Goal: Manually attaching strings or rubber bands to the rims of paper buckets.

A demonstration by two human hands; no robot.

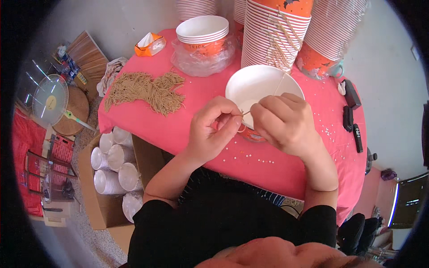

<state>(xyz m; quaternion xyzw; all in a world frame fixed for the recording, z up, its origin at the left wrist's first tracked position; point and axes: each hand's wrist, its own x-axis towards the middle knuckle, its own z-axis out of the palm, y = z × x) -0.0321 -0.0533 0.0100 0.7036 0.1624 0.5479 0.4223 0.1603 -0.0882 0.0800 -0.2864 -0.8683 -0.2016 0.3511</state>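
A white-lined paper bucket [248, 85] with an orange outside stands on the pink-covered table in front of me, its mouth facing up toward me. Over its near rim both my hands meet on a thin tan cord [247, 113]. My left hand [214, 127] pinches the cord between thumb and forefinger, where a small knot or loop shows. Curled closed, my right hand [283, 120] grips the cord's other part and hides some of the bucket. A strand of cord also runs up along the bucket's inner right wall.
Tan cords [145, 91] lie in a bundle at left. Behind stand a tall bucket stack [272, 40], a shorter stack [202, 33] in plastic wrap and an orange tissue pack [150, 44]. White bits dot the pink tablecloth [277, 178]. A carton [100, 210] of white cups sits at lower left.
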